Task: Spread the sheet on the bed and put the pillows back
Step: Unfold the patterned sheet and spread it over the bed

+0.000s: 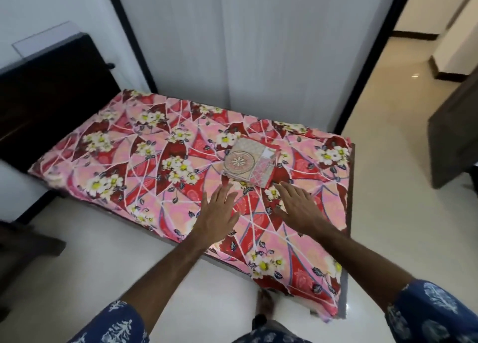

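A single bed (352, 161) is covered by a pink and red cloth with white flowers (155, 156), lying flat over the whole mattress. A folded sheet (247, 165), beige with a round flower pattern and a red edge, lies on the right half of the bed. My left hand (219, 212) hovers just short of the folded sheet's near left corner, fingers spread, holding nothing. My right hand (297, 208) reaches toward its near right corner, fingers also apart and empty. No pillows are in view.
A dark headboard (51, 89) stands at the left end of the bed. White wardrobe doors (232, 45) run along the far side. Pale tiled floor (129, 265) lies in front, with a doorway (413, 58) and dark furniture (452, 135) at the right.
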The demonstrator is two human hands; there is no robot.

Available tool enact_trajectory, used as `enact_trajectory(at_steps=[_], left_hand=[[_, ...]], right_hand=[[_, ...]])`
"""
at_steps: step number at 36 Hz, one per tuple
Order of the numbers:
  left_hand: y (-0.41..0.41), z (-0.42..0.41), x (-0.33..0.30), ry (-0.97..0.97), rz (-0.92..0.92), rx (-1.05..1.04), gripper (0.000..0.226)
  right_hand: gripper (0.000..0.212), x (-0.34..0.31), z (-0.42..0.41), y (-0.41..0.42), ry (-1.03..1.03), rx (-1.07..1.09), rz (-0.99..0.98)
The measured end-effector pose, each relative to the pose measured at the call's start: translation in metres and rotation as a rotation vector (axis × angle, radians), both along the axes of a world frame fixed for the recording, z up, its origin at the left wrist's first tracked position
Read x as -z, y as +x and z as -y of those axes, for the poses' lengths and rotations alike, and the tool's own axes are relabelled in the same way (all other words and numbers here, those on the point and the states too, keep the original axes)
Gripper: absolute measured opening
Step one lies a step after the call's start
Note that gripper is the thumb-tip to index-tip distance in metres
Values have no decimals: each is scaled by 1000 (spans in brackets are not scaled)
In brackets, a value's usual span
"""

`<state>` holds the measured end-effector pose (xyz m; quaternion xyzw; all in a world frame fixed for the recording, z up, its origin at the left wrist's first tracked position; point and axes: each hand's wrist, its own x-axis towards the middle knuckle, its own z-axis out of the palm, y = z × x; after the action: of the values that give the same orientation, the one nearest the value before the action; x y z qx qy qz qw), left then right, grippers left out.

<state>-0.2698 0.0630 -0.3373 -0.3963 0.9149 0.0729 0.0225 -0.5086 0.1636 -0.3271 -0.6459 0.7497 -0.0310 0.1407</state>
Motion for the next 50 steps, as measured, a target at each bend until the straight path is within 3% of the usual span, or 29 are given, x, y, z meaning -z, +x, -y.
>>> enact_trajectory(at_steps=[14, 28, 38, 43, 47, 50], left_hand=[[-56, 109, 43, 107, 10, -75, 58], [-107, 153, 78, 162, -105, -76, 57], [-169, 115, 89, 186, -101, -139, 58], [-223, 59, 96, 152, -60, -202, 61], [-266, 2, 88, 85, -47, -340, 75], [-298, -36, 75, 101, 18, -407, 63]], right_hand=[[66, 38, 141, -37, 64, -157, -9], [70, 55, 176, -79, 34, -173, -88], [70, 70, 150, -143, -21, -271, -106], [72, 82, 120, -195, -71, -363, -81], [73, 83, 90, -249, -107, -491, -69], [73, 74, 63, -290, -88, -527, -71]])
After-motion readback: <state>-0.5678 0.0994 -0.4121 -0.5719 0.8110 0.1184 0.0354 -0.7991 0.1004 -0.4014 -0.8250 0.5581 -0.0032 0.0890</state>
